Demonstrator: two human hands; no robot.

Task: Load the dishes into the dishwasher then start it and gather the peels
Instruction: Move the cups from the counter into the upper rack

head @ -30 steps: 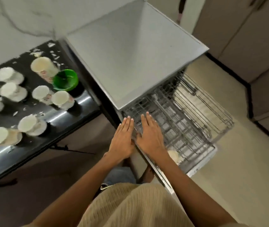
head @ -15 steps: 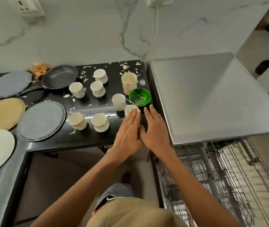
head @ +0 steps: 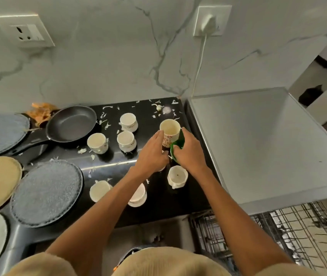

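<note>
Loading barely begun | tall cup (head: pixel 169 134) gripped by left hand (head: pixel 152 154), green bowl (head: pixel 177 149) pinched by right hand (head: pixel 189 154) | remaining cups (head: pixel 97 143) left of hands | rack (head: pixel 268 234) seemingly empty, below-right | peels (head: pixel 106 124) ungathered

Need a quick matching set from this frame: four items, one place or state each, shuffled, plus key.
1. green bowl
2. frying pan
3. tall cup
4. dish rack

A. pulled out under the steel top
B. tilted in the right hand
C. beside the orange peels
D. touched by the left hand

Pairs: 1-B, 2-C, 3-D, 4-A
</note>
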